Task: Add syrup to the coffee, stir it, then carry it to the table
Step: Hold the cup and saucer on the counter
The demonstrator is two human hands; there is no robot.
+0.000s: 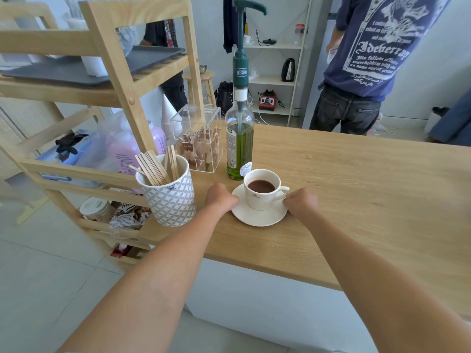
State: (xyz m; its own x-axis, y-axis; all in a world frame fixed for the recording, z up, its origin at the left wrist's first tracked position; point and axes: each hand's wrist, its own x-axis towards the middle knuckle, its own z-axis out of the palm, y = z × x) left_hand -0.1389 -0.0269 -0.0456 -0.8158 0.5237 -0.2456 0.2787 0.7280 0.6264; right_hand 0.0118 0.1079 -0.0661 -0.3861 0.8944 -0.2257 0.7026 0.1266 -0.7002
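Note:
A white cup [260, 200] holding dark coffee stands on a white saucer [257, 218] on the wooden counter [356, 194]. My left hand [221, 197] grips the saucer's left rim. My right hand [300, 202] holds the saucer's right rim, right beside the cup handle. Just behind the cup stands a glass syrup bottle [239, 146] with green liquid and a dark green pump top. Left of the saucer, a patterned grey-and-white mug [169, 197] holds several wooden stir sticks.
A clear acrylic box [201, 138] of sachets stands behind the mug. A wooden shelf rack [107, 80] with a dark tray rises at the left. A person in a blue printed shirt [369, 59] stands beyond the counter's far edge. White shelves with a kettle are at the back.

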